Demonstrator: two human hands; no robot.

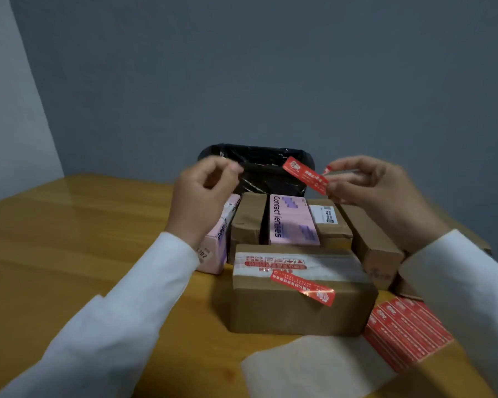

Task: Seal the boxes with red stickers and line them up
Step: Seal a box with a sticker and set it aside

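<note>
My right hand pinches a loose red sticker by its right end, held in the air above the boxes. To its left my left hand hovers with fingers curled and thumb near forefinger, holding nothing I can see. Closest to me sits a brown cardboard box with a red sticker stuck slantwise across its taped top. Behind it stand a pink "Contact lenses" box, a second pink box at the left, and several brown boxes.
A sheet of red stickers lies at the right on the wooden table, with white backing paper near the front edge. A black-lined bin stands behind the boxes against the grey wall.
</note>
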